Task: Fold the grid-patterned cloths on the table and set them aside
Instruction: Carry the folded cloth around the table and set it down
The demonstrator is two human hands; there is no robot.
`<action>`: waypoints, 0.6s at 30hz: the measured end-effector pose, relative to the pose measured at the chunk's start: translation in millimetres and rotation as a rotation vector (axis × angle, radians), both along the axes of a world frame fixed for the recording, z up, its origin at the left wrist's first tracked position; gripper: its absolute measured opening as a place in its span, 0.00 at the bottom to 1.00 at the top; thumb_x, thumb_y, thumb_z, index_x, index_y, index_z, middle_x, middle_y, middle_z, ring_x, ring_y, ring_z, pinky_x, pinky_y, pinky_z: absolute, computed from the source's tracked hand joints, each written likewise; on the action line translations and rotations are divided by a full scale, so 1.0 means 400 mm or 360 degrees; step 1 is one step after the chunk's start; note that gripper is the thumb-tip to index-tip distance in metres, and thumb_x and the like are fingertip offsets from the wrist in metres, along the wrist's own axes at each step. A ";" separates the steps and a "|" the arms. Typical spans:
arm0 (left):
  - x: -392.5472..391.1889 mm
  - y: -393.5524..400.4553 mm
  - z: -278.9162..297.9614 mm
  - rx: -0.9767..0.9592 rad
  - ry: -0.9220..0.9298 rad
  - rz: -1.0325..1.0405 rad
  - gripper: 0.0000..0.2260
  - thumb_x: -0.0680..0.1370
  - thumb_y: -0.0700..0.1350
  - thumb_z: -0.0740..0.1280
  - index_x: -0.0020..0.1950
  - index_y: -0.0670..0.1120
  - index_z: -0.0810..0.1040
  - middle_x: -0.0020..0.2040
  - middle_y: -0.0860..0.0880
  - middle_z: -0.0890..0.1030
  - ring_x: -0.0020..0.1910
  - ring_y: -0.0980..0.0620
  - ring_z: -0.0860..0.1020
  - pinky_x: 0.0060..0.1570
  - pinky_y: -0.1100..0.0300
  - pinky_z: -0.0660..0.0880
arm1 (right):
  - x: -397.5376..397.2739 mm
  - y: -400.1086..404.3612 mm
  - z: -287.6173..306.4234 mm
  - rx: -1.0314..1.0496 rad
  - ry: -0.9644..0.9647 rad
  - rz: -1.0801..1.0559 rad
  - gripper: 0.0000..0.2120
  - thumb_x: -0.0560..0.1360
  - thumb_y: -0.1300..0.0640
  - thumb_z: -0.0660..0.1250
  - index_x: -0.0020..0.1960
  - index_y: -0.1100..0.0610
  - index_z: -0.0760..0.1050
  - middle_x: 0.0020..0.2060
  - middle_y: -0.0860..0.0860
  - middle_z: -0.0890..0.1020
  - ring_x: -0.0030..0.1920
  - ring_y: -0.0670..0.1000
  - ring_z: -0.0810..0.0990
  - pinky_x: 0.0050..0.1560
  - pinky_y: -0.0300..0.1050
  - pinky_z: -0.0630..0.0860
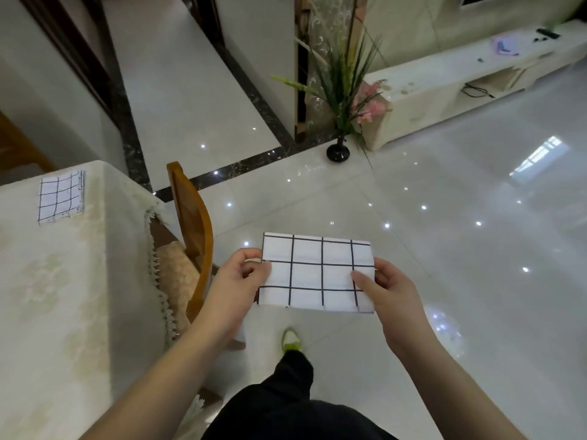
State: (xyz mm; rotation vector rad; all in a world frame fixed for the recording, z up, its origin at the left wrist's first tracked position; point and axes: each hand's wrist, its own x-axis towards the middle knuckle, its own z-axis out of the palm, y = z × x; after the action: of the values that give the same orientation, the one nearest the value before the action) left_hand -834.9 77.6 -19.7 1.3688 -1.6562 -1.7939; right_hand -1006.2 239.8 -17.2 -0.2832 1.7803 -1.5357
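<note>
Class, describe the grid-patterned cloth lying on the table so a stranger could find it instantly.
Find the table with the cream tablecloth at left. Near its far edge lies a small folded grid-patterned cloth. Unlike the other grid cloth, no hand holds it.

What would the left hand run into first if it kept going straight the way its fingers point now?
The left hand already pinches the folded grid cloth, so going on toward the right it would likely meet the right hand holding the opposite edge; depth is uncertain.
</note>
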 end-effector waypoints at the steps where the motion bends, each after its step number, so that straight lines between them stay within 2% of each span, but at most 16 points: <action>1: -0.015 -0.024 -0.005 -0.0012 -0.0004 0.0024 0.08 0.79 0.45 0.68 0.56 0.54 0.76 0.40 0.49 0.81 0.41 0.58 0.80 0.41 0.68 0.74 | -0.022 -0.033 -0.005 0.0003 0.0004 0.0033 0.11 0.77 0.62 0.68 0.58 0.53 0.80 0.48 0.50 0.87 0.50 0.51 0.85 0.55 0.53 0.80; 3: -0.039 -0.080 -0.013 -0.0036 -0.0016 0.0082 0.09 0.78 0.46 0.69 0.57 0.55 0.76 0.38 0.49 0.81 0.43 0.53 0.80 0.43 0.62 0.77 | -0.065 -0.107 -0.012 0.0006 0.0015 0.0107 0.11 0.77 0.62 0.68 0.58 0.53 0.80 0.48 0.50 0.87 0.50 0.52 0.85 0.55 0.53 0.80; 5: -0.062 -0.149 -0.021 -0.0029 0.0002 0.0124 0.09 0.77 0.47 0.70 0.56 0.57 0.77 0.40 0.45 0.82 0.45 0.42 0.81 0.52 0.45 0.79 | -0.112 -0.192 -0.014 0.0007 0.0035 0.0172 0.11 0.77 0.63 0.68 0.57 0.53 0.80 0.47 0.50 0.87 0.50 0.53 0.86 0.53 0.52 0.81; 6: -0.074 -0.185 -0.023 -0.0028 0.0014 0.0135 0.10 0.77 0.48 0.71 0.56 0.58 0.77 0.42 0.42 0.83 0.46 0.39 0.82 0.56 0.40 0.77 | -0.138 -0.238 -0.011 0.0004 0.0044 0.0200 0.11 0.76 0.63 0.68 0.57 0.54 0.80 0.47 0.51 0.87 0.50 0.53 0.86 0.52 0.51 0.81; 8: -0.097 -0.252 -0.027 -0.0066 0.0021 0.0160 0.12 0.77 0.47 0.71 0.58 0.57 0.76 0.42 0.43 0.84 0.47 0.43 0.83 0.57 0.42 0.77 | -0.188 -0.329 0.004 -0.0017 0.0055 0.0268 0.12 0.76 0.64 0.69 0.58 0.54 0.79 0.47 0.52 0.87 0.50 0.54 0.85 0.51 0.50 0.81; 12: -0.158 -0.366 -0.004 -0.0140 0.0022 0.0248 0.15 0.77 0.46 0.70 0.63 0.54 0.73 0.36 0.51 0.83 0.43 0.54 0.83 0.50 0.59 0.77 | -0.268 -0.497 0.044 -0.0046 0.0108 0.0404 0.12 0.77 0.64 0.68 0.58 0.55 0.79 0.48 0.51 0.87 0.50 0.52 0.85 0.49 0.45 0.80; 13: -0.173 -0.394 0.001 -0.0149 0.0023 0.0261 0.15 0.77 0.46 0.70 0.63 0.54 0.73 0.36 0.51 0.83 0.43 0.54 0.82 0.48 0.59 0.77 | -0.285 -0.535 0.049 -0.0057 0.0120 0.0426 0.12 0.77 0.64 0.68 0.59 0.55 0.79 0.48 0.51 0.87 0.50 0.52 0.85 0.48 0.44 0.80; 16: -0.204 -0.466 0.015 -0.0170 0.0046 0.0322 0.16 0.77 0.46 0.71 0.63 0.53 0.74 0.39 0.48 0.83 0.44 0.48 0.82 0.51 0.51 0.80 | -0.325 -0.633 0.051 -0.0061 0.0139 0.0474 0.12 0.77 0.64 0.68 0.59 0.54 0.79 0.48 0.51 0.87 0.49 0.51 0.85 0.45 0.41 0.79; 18: -0.218 -0.511 0.019 -0.0189 0.0045 0.0354 0.15 0.77 0.46 0.71 0.62 0.55 0.73 0.40 0.46 0.83 0.46 0.48 0.82 0.53 0.51 0.79 | -0.346 -0.698 0.043 -0.0060 0.0125 0.0497 0.12 0.77 0.63 0.68 0.59 0.53 0.79 0.48 0.50 0.87 0.49 0.50 0.85 0.43 0.39 0.79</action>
State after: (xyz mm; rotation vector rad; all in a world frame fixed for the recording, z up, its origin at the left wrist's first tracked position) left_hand -922.1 -126.8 -12.1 1.4066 -1.5046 -1.5580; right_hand -1144.7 -39.2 0.0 -0.6174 1.6752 -1.3506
